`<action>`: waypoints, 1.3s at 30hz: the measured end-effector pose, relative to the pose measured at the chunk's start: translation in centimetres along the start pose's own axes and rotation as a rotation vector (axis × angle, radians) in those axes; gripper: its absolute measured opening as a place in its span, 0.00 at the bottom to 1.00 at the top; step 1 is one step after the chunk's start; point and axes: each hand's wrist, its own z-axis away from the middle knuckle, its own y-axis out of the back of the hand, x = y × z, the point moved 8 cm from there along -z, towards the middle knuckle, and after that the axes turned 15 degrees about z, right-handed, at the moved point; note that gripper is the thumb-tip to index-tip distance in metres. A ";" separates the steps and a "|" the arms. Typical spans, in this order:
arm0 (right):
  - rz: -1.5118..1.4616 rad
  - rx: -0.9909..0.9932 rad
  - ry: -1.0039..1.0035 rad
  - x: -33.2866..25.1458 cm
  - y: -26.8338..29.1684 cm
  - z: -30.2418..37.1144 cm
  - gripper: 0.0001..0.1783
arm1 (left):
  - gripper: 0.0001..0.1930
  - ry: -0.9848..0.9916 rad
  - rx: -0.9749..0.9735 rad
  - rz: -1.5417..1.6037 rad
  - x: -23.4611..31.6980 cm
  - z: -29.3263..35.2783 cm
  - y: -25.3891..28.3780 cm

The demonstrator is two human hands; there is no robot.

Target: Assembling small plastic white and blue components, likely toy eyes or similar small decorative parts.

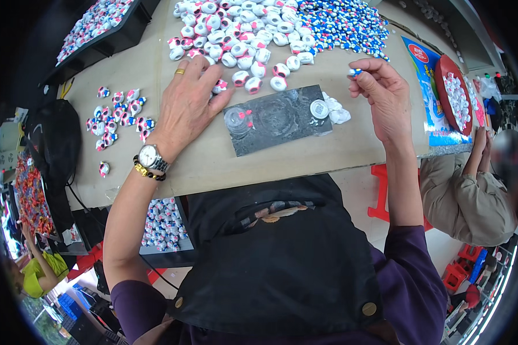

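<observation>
My left hand (191, 102) rests palm down at the near edge of a pile of small white figurine heads (230, 34) with pink and black markings. One white and pink head (219, 86) sits between its thumb and forefinger. My right hand (384, 98) is raised at the right, its thumb and forefinger pinching a small blue and white figurine body (355, 72). Between the hands lies a dark rectangular slab (282, 133) with pink dabs and a small round clear dish (319, 109). White crumpled tissue (338, 110) touches its right end.
Joined figurines (118, 115) lie grouped on the left of the table. Blue and white bodies (345, 29) are heaped at the far side. A black bin (106, 46) of pieces stands far left. A red tray (446, 86) holds white pieces at right, near another person's hands (484, 148).
</observation>
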 end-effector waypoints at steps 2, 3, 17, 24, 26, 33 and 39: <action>0.095 -0.044 0.084 -0.8 -0.5 0.3 0.09 | 0.14 0.045 -0.007 -0.085 -0.1 0.2 -0.1; 0.107 -0.039 0.075 -1.0 -0.5 0.5 0.09 | 0.14 0.043 -0.007 -0.069 -0.1 0.5 -0.1; 0.964 -0.129 0.771 -5.1 -5.2 4.2 0.08 | 0.18 0.572 0.482 1.978 -0.5 4.2 2.7; 1.082 -0.175 0.780 -5.3 -6.4 4.9 0.09 | 0.22 0.686 0.343 2.611 8.0 5.9 -0.9; 1.070 -0.159 0.775 -5.1 -6.2 4.7 0.09 | 0.22 0.749 0.298 2.640 8.9 5.8 -2.7; 0.970 -0.050 0.720 -5.7 -5.2 4.7 0.08 | 0.21 0.871 0.251 2.666 10.8 5.1 -5.6; 0.758 0.080 0.517 -5.4 -3.2 4.4 0.06 | 0.20 0.871 0.200 2.630 11.1 4.0 -6.7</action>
